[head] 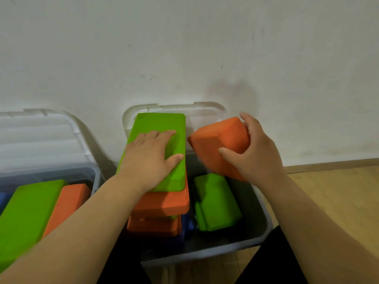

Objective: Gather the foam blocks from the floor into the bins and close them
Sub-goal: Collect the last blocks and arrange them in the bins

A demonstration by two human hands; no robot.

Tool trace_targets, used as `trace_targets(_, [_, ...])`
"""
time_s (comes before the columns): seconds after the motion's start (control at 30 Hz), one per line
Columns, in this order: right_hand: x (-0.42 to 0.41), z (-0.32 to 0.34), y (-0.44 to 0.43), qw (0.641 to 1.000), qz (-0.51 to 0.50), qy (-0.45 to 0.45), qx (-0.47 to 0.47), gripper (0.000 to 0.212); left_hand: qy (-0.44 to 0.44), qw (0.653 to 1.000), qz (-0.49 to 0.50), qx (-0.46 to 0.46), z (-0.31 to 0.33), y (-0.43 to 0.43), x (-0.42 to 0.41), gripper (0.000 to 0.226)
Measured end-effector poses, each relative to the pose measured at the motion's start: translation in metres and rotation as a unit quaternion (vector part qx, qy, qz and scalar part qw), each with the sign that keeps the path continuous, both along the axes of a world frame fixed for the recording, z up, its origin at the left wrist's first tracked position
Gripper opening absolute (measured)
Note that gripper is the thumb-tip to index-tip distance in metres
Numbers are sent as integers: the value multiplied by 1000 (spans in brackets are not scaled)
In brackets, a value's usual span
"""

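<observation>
My right hand (pixel 254 152) grips an orange foam block (pixel 217 144), tilted, above the right half of a grey bin (pixel 260 232). My left hand (pixel 149 158) lies flat, fingers spread, on a green block (pixel 162 124) that tops a stack of orange blocks (pixel 164 203) in the bin's left half. A blue block (pixel 184 228) shows under the stack. Another green block (pixel 215 201) lies lower in the bin's right half. The bin's clear lid (pixel 207 111) stands open against the wall.
A second grey bin (pixel 96 175) at the left holds a green block (pixel 28 214) and an orange block (pixel 67 203); its clear lid (pixel 41 136) leans back on the white wall. Wooden floor (pixel 328 193) stretches to the right. My dark-clothed legs are at the bottom.
</observation>
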State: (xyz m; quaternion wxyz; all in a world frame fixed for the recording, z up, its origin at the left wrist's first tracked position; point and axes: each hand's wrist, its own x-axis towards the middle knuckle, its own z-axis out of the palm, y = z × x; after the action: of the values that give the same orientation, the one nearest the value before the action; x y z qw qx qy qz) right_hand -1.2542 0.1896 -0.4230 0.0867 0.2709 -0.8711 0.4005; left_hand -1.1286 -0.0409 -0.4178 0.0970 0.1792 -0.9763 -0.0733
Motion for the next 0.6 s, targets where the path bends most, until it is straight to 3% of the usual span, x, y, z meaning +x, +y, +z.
trace_targets(0.23, [2,36,-6,989,59,128,-50,102,35,992,19,122,2,-11,-4,83])
trace_targets(0.37, [8,40,-19,966,118,227,-46,90,163,919,72,352,19,-15,-5,79])
trace_targets(0.47, [15,30,-35,946,185,266,4,87,241,863,75,437,31,-19,-4,88])
trace_targets(0.53, [17,18,-41,922,206,326,19,86,245,851,58,462,34,-21,-2,83])
trace_targets(0.6, [17,10,-44,912,225,343,2,84,219,870,47,440,35,-15,-1,84])
